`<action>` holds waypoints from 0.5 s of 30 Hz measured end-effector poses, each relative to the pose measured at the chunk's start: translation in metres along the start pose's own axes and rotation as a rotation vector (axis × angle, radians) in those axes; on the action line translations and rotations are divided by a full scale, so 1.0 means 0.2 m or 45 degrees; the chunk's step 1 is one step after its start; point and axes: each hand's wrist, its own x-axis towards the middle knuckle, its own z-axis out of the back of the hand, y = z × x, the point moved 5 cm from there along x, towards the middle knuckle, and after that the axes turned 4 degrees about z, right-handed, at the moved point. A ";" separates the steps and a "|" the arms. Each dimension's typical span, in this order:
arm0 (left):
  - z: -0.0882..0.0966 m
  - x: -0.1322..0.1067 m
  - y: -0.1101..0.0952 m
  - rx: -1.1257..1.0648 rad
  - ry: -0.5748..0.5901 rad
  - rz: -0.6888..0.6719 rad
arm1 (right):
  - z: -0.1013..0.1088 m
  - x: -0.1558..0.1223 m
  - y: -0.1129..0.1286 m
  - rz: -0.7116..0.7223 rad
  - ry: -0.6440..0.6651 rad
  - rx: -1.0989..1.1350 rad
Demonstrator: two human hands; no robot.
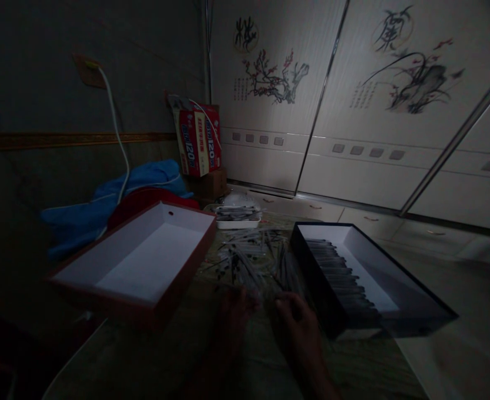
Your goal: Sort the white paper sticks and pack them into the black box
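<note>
- Sliding wardrobe doors (pixel 324 94) painted with ink plants fill the far side; a dark wall (pixel 61 72) runs along the left.
- Loose thin clear tubes (pixel 249 258) lie heaped on a patterned mat (pixel 353 364), between two open boxes.
- On the right, a black box (pixel 315 283) holds similar tubes (pixel 336 272) in neat side-by-side rows.
- On the left, a red box (pixel 165 300) with a white interior sits tilted beside a blue cloth (pixel 115 205).
- Farther off, a white tray (pixel 236 225) holds more tubes.
- Left hand (pixel 232 316) and right hand (pixel 295 328), both dim and loosely curled, sit at the heap's near edge; whether either grasps a tube, I cannot tell.
</note>
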 end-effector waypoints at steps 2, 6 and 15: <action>0.00 0.00 -0.01 0.031 -0.003 -0.011 | -0.01 -0.01 0.01 0.086 -0.001 -0.183; 0.00 -0.02 -0.01 0.069 0.009 -0.017 | -0.04 -0.02 0.02 0.196 0.044 -0.298; -0.01 -0.02 0.00 0.129 0.073 -0.009 | -0.04 -0.02 0.01 0.233 0.038 -0.346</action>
